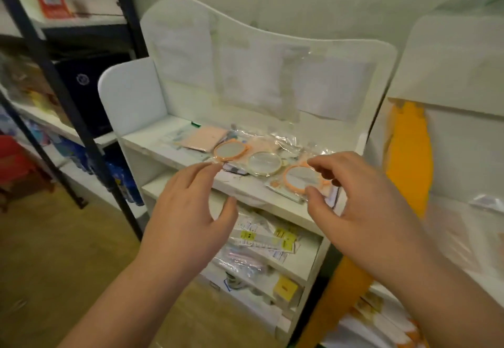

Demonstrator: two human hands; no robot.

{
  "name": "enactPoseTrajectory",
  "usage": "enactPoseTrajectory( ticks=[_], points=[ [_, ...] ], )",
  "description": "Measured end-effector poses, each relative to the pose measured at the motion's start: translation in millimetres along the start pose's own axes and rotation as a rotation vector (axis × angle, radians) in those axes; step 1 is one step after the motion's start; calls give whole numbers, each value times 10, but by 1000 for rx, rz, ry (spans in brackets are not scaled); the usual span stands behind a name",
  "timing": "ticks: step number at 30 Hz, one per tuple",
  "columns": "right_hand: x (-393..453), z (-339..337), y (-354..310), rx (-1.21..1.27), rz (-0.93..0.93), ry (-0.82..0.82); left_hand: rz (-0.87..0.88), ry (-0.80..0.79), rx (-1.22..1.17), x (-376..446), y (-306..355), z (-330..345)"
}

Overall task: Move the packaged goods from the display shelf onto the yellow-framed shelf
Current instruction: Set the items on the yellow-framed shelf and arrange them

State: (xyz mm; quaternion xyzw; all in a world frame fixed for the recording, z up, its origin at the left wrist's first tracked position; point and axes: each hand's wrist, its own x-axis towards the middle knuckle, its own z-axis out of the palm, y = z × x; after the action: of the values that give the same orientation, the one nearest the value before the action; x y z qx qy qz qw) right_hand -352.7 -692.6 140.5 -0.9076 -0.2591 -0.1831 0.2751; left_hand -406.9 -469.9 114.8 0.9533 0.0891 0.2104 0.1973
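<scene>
White board forms the display shelf (174,154), whose top tier carries the packaged goods — clear bags holding round mirrors. We see an orange-rimmed mirror (227,151) at the pile's nine o'clock, a cream-rimmed mirror (264,163) at its centre, and a second orange-rimmed mirror (302,178) at four o'clock. Our left hand (188,211) pinches the corner of the first mirror's bag between fingertips. Our right hand (362,203) curls thumb and fingers around the bag of the second orange mirror, grasping it. At three o'clock stands the yellow-framed shelf (409,157) — well apart from the pile. Lower tiers hold further packets (261,236).
</scene>
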Motion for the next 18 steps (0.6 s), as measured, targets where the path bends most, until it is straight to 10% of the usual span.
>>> enactPoseTrajectory(
  ticks=[18],
  points=[
    [870, 1731, -504, -21, 55, -240, -85, -63, 1, 647, -1621, 72]
  ],
)
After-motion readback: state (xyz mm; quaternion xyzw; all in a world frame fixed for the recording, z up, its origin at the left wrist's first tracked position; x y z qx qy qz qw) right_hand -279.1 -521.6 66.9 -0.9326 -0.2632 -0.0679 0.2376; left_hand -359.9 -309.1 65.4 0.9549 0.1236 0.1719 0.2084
